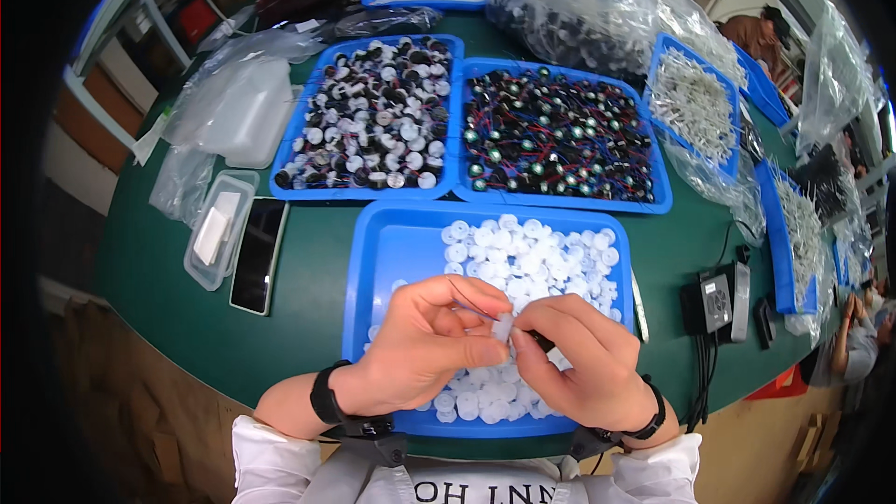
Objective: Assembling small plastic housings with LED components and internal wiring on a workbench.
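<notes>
Above the near blue tray (378, 247), my two hands meet fingertip to fingertip. My left hand (420, 345) is closed, pinching a small white plastic part (502, 326) between thumb and fingers; a thin dark wire runs along its index finger. Between the thumb and fingers of my right hand (590, 355) is a small black part (539, 340), mostly hidden, right against the white one. Many round white plastic caps (513, 252) lie heaped beneath the hands, mainly on the tray's right side.
Behind stand a blue tray of black-and-white wired parts (373, 121) and another of black wired parts (560, 135). A phone (259, 257) and a clear plastic box (221, 229) lie left. On the right are a black power adapter (709, 303) and a blue tray of thin white pieces (695, 103).
</notes>
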A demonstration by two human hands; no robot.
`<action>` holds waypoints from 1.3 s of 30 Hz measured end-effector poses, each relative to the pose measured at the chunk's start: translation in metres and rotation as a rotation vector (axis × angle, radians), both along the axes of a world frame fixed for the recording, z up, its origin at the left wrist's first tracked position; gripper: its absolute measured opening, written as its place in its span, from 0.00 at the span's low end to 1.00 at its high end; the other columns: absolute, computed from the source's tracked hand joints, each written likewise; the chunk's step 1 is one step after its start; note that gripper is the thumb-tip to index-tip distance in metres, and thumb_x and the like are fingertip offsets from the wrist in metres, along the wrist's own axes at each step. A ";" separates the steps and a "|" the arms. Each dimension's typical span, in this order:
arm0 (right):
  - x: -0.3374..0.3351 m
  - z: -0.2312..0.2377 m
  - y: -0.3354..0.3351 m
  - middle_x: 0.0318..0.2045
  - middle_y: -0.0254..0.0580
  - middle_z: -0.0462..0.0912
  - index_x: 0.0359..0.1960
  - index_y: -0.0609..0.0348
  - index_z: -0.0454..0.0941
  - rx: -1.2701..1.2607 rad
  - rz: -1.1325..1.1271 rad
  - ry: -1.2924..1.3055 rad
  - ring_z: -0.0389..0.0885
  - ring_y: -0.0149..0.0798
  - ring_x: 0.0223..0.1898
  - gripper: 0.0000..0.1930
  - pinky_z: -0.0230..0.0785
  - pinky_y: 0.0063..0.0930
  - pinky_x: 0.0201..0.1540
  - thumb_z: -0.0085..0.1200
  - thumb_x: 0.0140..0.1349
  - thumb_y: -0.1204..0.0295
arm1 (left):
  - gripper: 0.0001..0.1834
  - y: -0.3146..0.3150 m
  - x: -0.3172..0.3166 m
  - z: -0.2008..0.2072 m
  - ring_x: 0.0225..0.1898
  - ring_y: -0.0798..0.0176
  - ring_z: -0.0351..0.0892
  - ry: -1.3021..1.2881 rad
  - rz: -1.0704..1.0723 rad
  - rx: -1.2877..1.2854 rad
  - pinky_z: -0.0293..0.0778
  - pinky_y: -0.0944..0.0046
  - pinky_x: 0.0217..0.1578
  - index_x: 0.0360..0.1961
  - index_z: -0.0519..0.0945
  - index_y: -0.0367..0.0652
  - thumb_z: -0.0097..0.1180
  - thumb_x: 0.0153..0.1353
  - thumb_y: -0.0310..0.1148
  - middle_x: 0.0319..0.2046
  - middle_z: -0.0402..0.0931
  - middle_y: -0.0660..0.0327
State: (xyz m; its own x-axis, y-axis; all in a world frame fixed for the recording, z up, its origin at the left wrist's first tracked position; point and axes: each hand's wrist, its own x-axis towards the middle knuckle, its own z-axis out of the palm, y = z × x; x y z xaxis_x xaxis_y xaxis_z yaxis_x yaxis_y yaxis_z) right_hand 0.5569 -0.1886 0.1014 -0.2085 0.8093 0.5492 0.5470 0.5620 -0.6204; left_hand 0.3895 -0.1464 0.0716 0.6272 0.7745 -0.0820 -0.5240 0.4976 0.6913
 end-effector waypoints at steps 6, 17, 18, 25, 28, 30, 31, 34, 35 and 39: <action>-0.002 0.006 -0.002 0.37 0.48 0.76 0.39 0.67 0.70 -0.241 0.075 0.221 0.78 0.40 0.33 0.17 0.72 0.26 0.35 0.57 0.44 0.83 | 0.16 0.003 -0.005 0.002 0.37 0.67 0.73 0.082 0.137 0.404 0.74 0.71 0.35 0.39 0.72 0.31 0.57 0.46 0.12 0.40 0.69 0.54; -0.009 -0.003 -0.002 0.30 0.45 0.78 0.33 0.64 0.73 0.022 -0.050 0.046 0.79 0.41 0.29 0.14 0.73 0.27 0.31 0.61 0.43 0.78 | 0.16 -0.004 -0.005 0.020 0.23 0.71 0.72 0.631 0.332 1.089 0.71 0.72 0.24 0.33 0.76 0.36 0.62 0.40 0.16 0.32 0.71 0.58; -0.009 -0.003 -0.002 0.30 0.45 0.78 0.33 0.64 0.73 0.021 -0.052 0.044 0.79 0.41 0.29 0.14 0.73 0.27 0.31 0.61 0.43 0.78 | 0.16 -0.004 -0.005 0.020 0.23 0.71 0.72 0.629 0.331 1.088 0.71 0.72 0.24 0.33 0.76 0.36 0.62 0.40 0.16 0.32 0.71 0.58; -0.009 -0.013 0.004 0.28 0.46 0.78 0.26 0.67 0.74 0.199 -0.080 -0.133 0.79 0.43 0.29 0.08 0.73 0.29 0.31 0.58 0.42 0.81 | 0.16 -0.006 -0.003 0.015 0.22 0.65 0.72 0.759 0.391 1.227 0.68 0.70 0.20 0.30 0.75 0.36 0.64 0.35 0.19 0.28 0.71 0.57; -0.011 -0.014 0.004 0.30 0.47 0.78 0.26 0.68 0.74 0.295 -0.095 -0.163 0.78 0.45 0.32 0.08 0.72 0.30 0.32 0.57 0.41 0.82 | 0.16 -0.006 -0.004 0.018 0.21 0.64 0.72 0.768 0.369 1.193 0.68 0.69 0.19 0.29 0.74 0.36 0.64 0.35 0.20 0.27 0.71 0.57; -0.012 -0.012 0.003 0.31 0.46 0.77 0.27 0.68 0.73 0.355 -0.117 -0.203 0.78 0.45 0.33 0.10 0.72 0.30 0.32 0.57 0.40 0.82 | 0.16 -0.005 -0.004 0.018 0.21 0.64 0.72 0.768 0.347 1.165 0.67 0.69 0.18 0.29 0.74 0.36 0.64 0.35 0.20 0.27 0.71 0.58; -0.011 -0.010 0.002 0.31 0.45 0.77 0.28 0.67 0.71 0.302 -0.125 -0.186 0.77 0.41 0.30 0.09 0.69 0.26 0.29 0.54 0.43 0.84 | 0.16 -0.004 -0.004 0.017 0.21 0.65 0.72 0.753 0.344 1.173 0.67 0.70 0.18 0.29 0.74 0.36 0.64 0.35 0.20 0.27 0.71 0.58; -0.011 -0.013 0.001 0.32 0.45 0.74 0.32 0.66 0.67 0.078 -0.072 0.014 0.74 0.33 0.26 0.07 0.64 0.21 0.25 0.48 0.50 0.85 | 0.15 0.000 -0.006 0.016 0.21 0.68 0.71 0.737 0.294 1.128 0.67 0.71 0.18 0.29 0.74 0.36 0.65 0.37 0.21 0.28 0.71 0.59; -0.011 -0.015 0.001 0.32 0.45 0.73 0.34 0.65 0.65 -0.092 -0.014 0.194 0.72 0.28 0.25 0.06 0.62 0.19 0.23 0.46 0.55 0.84 | 0.15 0.001 -0.006 0.016 0.22 0.69 0.70 0.731 0.248 1.077 0.67 0.72 0.19 0.29 0.74 0.36 0.65 0.39 0.22 0.29 0.71 0.59; -0.007 -0.020 0.000 0.33 0.48 0.72 0.35 0.66 0.64 -0.190 0.076 0.375 0.69 0.25 0.24 0.03 0.64 0.17 0.23 0.40 0.61 0.81 | 0.18 0.006 -0.007 0.014 0.23 0.71 0.69 0.606 0.163 0.960 0.69 0.73 0.22 0.34 0.74 0.36 0.67 0.41 0.25 0.30 0.71 0.61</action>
